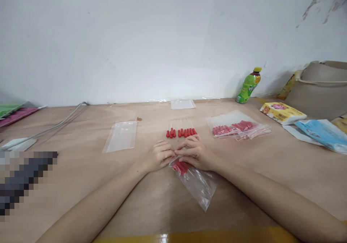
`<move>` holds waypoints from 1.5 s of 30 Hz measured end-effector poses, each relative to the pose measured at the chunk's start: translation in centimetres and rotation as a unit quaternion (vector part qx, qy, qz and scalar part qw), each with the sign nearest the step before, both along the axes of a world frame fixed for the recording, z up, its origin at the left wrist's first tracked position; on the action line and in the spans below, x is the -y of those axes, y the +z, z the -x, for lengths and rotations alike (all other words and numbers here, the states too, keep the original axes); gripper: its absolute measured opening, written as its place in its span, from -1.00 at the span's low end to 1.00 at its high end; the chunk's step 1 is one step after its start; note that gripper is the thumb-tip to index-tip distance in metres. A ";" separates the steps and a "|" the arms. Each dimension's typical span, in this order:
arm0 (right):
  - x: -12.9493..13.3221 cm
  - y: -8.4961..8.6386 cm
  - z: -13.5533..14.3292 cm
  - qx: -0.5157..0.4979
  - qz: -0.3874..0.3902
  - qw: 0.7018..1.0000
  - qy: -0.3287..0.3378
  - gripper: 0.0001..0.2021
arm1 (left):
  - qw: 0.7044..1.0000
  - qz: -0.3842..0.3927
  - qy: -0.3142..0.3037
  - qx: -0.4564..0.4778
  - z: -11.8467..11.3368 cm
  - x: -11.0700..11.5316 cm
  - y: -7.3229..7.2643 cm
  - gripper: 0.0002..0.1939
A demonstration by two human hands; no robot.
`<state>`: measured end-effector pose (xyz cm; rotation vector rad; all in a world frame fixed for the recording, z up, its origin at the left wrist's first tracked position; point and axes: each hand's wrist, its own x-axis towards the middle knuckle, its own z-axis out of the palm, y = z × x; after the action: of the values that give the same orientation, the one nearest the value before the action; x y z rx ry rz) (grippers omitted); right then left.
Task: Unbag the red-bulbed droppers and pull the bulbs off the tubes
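My left hand (162, 155) is closed at the upper left corner of a clear plastic bag (199, 187), its fingertips pinching the edge. Over the same bag's top lies my right hand (195, 153), fingers bent, thumb and forefinger meeting the left hand's fingertips at the edge. Inside the bag, red pieces (181, 167) show below the hands. Just beyond my fingers, several red-ended thin sticks (185, 132) lie side by side on the table. Filled clear bags with red pieces (235, 126) are stacked to the right. A flat clear bag (121, 136) rests at the left.
Small bags (183, 104) lie by the wall. At the right are a green bottle (248, 85), a yellow tissue pack (283, 113), a blue packet (324, 132) and a grey-brown bag (317, 91). A grey cable (63, 121) crosses the left side.
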<state>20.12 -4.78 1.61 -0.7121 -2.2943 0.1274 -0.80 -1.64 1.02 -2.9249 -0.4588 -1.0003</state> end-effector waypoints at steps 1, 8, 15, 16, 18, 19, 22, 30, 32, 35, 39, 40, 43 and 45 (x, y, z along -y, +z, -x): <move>0.0 -0.2 0.2 -0.011 -0.014 1.000 -0.002 -0.82 | 1.000 0.002 0.004 0.004 0.0 0.0 -0.1 -0.82; 0.1 -0.6 1.0 -0.026 -0.132 0.991 -0.015 -0.93 | 0.999 0.029 0.005 0.013 -0.1 0.0 -0.6 -0.82; 0.7 0.2 1.2 0.039 -0.141 0.989 -0.009 -0.88 | 0.999 0.004 0.023 -0.025 -0.4 0.5 0.3 -0.72; 0.7 0.2 1.2 0.051 -0.134 0.989 -0.018 -0.88 | 0.999 -0.003 0.020 -0.036 -0.5 0.6 0.4 -0.71; 0.6 0.3 1.3 0.084 -0.128 0.988 -0.035 -0.87 | 0.998 -0.020 0.004 -0.059 -0.6 0.6 0.6 -0.72; 0.5 0.3 1.2 0.102 -0.128 0.986 -0.040 -0.87 | 0.997 -0.027 -0.004 -0.070 -0.6 0.6 0.7 -0.73; 0.3 0.4 1.0 0.147 -0.133 0.979 -0.039 -0.90 | 0.995 -0.035 -0.019 -0.095 -0.5 0.4 0.7 -0.77; 0.6 1.8 -0.6 0.099 -0.025 0.995 -0.009 -0.90 | 0.995 0.040 -0.043 -0.077 -0.2 0.2 0.8 -0.82; 0.7 1.9 -0.8 0.075 -0.003 0.997 0.006 -0.90 | 0.996 0.049 -0.049 -0.057 -0.2 0.3 0.8 -0.83; 0.9 1.9 -0.8 0.057 0.020 0.998 0.008 -0.90 | 0.997 0.055 -0.032 -0.048 -0.1 0.4 0.8 -0.81; 1.8 1.8 -0.5 0.085 0.050 0.993 -0.072 -0.56 | 0.997 0.053 0.026 -0.043 0.1 0.6 0.6 -0.78; 2.1 1.9 -0.4 0.103 0.056 0.989 -0.092 -0.48 | 0.997 0.053 0.039 -0.035 0.1 0.6 0.6 -0.79; 2.6 2.0 -0.4 0.157 0.060 0.977 -0.130 -0.35 | 0.996 0.064 0.057 -0.006 0.3 0.9 0.5 -0.85; 2.6 2.0 -0.7 0.177 0.061 0.972 -0.144 -0.37 | 0.995 0.084 0.050 0.007 0.7 1.1 0.3 -0.88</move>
<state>20.86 -7.42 3.62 -1.2061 -2.4981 0.0037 -1.54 -2.69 1.36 -3.0059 -0.7153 -1.0177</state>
